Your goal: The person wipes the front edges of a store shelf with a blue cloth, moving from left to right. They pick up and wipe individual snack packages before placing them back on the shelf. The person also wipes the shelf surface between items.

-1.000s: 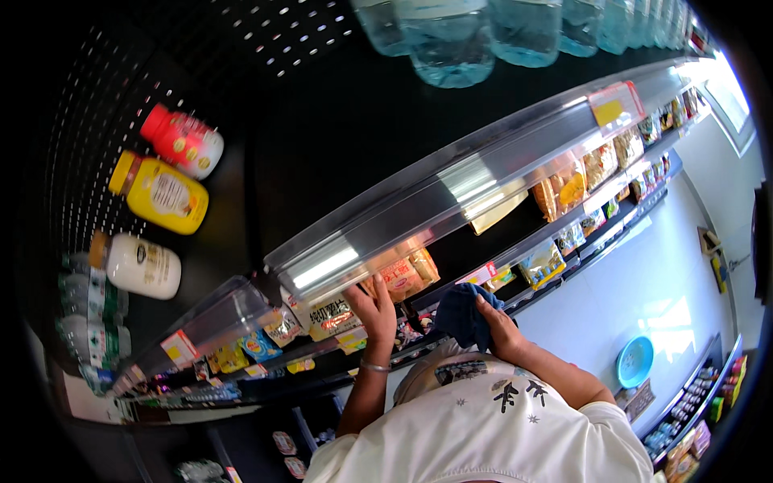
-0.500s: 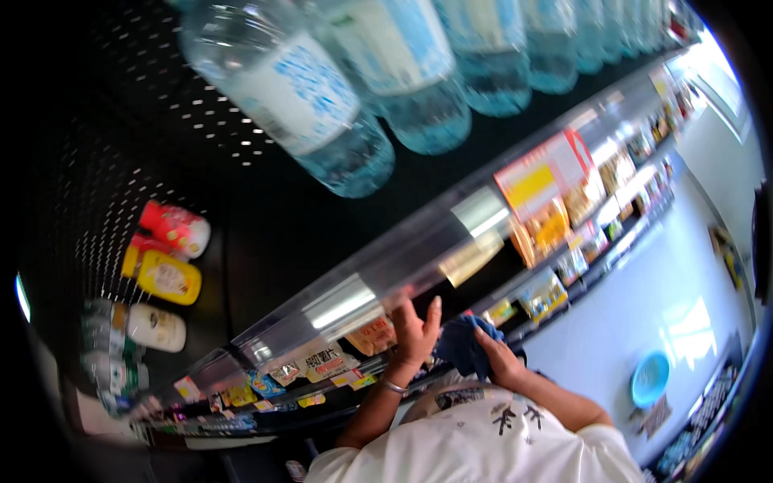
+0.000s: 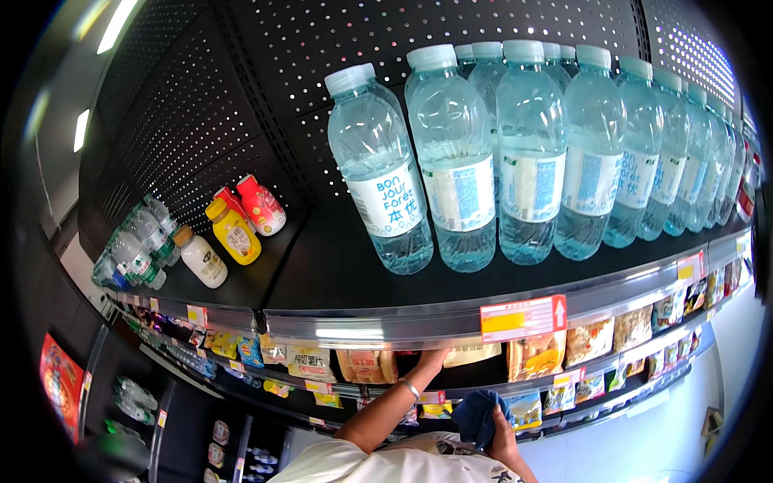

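My left hand (image 3: 433,360) reaches into the snack shelf just under the top shelf's clear front rail. Its fingers are hidden beneath that rail, so I cannot see what they touch. A silver bracelet (image 3: 410,389) circles the left wrist. Beside the hand are a pale cream bag (image 3: 472,354) on its right and an orange-brown snack bag (image 3: 366,366) on its left. Lower down, in front of the shelves, my right hand (image 3: 504,435) is closed on a crumpled dark blue cloth (image 3: 481,417).
Clear blue-tinted water bottles (image 3: 455,213) line the top shelf above my hands. Farther left stand white, yellow (image 3: 235,233) and red bottles. A red-and-yellow price tag (image 3: 523,319) hangs on the front rail. More snack bags (image 3: 537,357) fill the tiers below.
The view has levelled and swung, bringing the whole bottle row into sight. My left hand has gone from in front of the rail to under it. The cloth stays in my right hand.
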Demonstrator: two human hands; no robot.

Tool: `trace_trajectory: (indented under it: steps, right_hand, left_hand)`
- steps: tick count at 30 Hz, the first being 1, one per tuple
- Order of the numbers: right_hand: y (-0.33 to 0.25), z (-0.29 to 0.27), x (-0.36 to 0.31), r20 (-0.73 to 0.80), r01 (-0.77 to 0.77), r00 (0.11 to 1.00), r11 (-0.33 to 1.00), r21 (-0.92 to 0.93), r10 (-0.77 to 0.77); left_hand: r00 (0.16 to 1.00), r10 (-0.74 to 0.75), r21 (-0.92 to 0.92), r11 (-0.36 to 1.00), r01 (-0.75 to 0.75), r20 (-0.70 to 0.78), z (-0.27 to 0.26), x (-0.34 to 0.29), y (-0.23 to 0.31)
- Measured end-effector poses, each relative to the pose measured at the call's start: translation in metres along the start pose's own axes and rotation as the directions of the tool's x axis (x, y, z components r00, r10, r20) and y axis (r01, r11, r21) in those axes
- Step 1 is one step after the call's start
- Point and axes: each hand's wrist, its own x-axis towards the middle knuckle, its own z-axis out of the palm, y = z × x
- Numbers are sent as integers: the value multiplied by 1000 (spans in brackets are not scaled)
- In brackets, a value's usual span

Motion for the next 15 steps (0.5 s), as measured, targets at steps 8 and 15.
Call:
trace_trajectory:
  steps: [8, 15]
  right_hand:
    - [-5, -40, 5, -19, -4, 1000, 994, -114, 2]
    - [-8, -28, 14, -53, 11, 998, 966, -259, -26]
  left_hand:
    - [999, 50, -175, 983, -51, -9, 10, 7, -32]
    - [995, 83, -248, 966, -68, 50, 4, 1, -29]
